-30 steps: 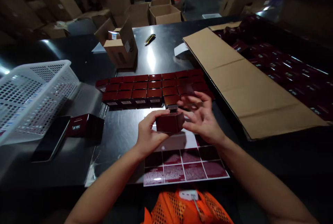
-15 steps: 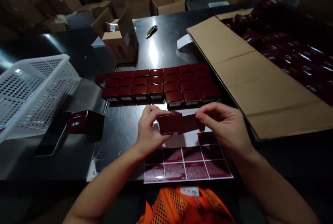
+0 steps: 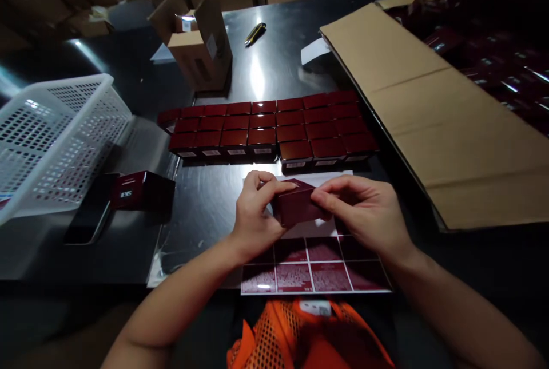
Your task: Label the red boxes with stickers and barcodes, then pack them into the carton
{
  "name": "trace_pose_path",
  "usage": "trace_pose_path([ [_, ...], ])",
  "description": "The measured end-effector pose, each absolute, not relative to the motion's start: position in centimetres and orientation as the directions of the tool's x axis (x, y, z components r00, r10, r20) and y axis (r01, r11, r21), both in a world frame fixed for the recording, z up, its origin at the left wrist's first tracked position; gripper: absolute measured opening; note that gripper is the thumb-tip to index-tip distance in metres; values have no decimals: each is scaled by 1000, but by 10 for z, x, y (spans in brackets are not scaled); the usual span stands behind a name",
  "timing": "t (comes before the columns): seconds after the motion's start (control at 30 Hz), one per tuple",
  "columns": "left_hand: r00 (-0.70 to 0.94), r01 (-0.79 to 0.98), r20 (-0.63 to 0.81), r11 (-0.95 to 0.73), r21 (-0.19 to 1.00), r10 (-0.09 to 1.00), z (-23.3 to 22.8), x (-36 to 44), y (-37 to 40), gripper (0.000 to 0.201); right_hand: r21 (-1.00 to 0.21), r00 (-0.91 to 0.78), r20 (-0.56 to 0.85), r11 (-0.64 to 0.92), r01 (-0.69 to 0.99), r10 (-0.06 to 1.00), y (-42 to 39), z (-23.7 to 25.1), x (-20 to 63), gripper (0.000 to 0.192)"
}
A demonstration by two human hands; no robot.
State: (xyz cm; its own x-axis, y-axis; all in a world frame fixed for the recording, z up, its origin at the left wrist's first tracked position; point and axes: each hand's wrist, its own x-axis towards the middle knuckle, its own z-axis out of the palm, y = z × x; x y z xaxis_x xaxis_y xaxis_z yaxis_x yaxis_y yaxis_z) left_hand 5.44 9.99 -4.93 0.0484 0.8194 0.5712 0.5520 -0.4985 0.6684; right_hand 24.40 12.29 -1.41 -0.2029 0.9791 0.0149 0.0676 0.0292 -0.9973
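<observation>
My left hand (image 3: pixel 253 214) and my right hand (image 3: pixel 364 211) both grip one small dark red box (image 3: pixel 295 206), held just above a sheet of dark red labels (image 3: pixel 315 269) at the table's near edge. My right fingers press on the box's right side, where a label seems to lie. Beyond my hands, several identical red boxes (image 3: pixel 270 129) stand in tidy rows on the black table (image 3: pixel 206 209).
A white mesh basket (image 3: pixel 51 134) sits at the left, with a phone (image 3: pixel 86 217) and a lone red box (image 3: pixel 141 190) beside it. A flattened cardboard sheet (image 3: pixel 433 106) covers the right. An open carton (image 3: pixel 199 48) and a pen-like tool (image 3: pixel 255 32) lie farther back.
My right hand came from open fingers beside the box to gripping its right side with a label. The box has turned in my hands and come slightly nearer.
</observation>
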Motion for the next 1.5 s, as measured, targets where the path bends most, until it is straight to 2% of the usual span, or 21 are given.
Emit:
trace_pose_path([
  [0.9, 40, 563, 569, -489, 666, 821, -49, 56, 98, 39, -990, -184, 30, 54, 128, 982, 122, -17, 243, 17],
  [1.07, 35, 581, 566, -477, 659, 824, -49, 56, 98, 39, -977, -168, 72, 104, 188, 983, 122, -17, 242, 16],
  [1.27, 30, 600, 569, -470, 647, 822, -50, 57, 96, 37, -942, -126, 128, 160, 293, 984, 117, -21, 239, 23],
  [1.33, 25, 603, 573, -470, 645, 819, -50, 58, 96, 35, -914, -122, 169, 202, 351, 978, 118, -22, 241, 31],
  [1.43, 23, 584, 576, -478, 656, 817, -50, 55, 98, 34, -860, -51, 247, 243, 448, 968, 128, -21, 254, 75],
  [1.47, 11, 569, 574, -477, 669, 819, -50, 53, 100, 36, -841, -6, 279, 247, 482, 960, 134, -20, 260, 84],
  [1.5, -18, 548, 566, -466, 695, 824, -49, 51, 101, 38, -823, 29, 307, 250, 510, 951, 140, -18, 267, 85],
])
